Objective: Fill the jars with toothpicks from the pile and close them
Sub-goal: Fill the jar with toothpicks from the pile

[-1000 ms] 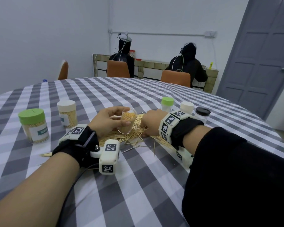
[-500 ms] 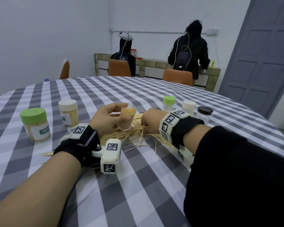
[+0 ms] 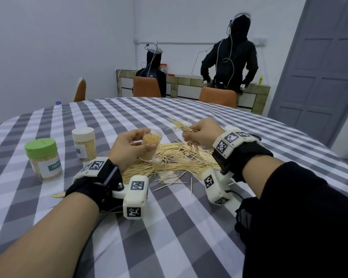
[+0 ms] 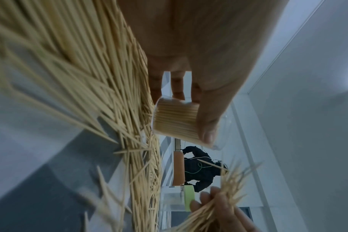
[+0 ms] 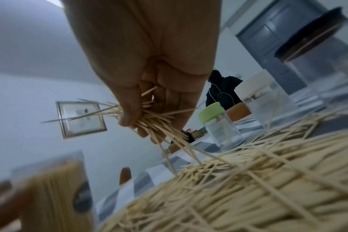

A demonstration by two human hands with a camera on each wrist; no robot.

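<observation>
While pile [image 3: 175, 159] sprawls, green-lidded jar [image 3: 43, 159] stands apart.

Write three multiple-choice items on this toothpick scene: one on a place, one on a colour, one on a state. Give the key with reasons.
1. Where is the open jar?
A. in the left hand, above the pile
B. standing beside the door
C. on an orange chair

2. What colour is the lid of the labelled jar at the table's left?
A. black
B. green
C. red

3. What is the right hand doing?
A. lying flat on the tablecloth
B. screwing on a lid
C. gripping a bunch of toothpicks lifted off the pile

Key: 1 A, the fingers wrap the lidless jar over the pile; 2 B, its cap is plainly green in the head view; 3 C, the right wrist view shows the fingers curled round the sticks.
</observation>
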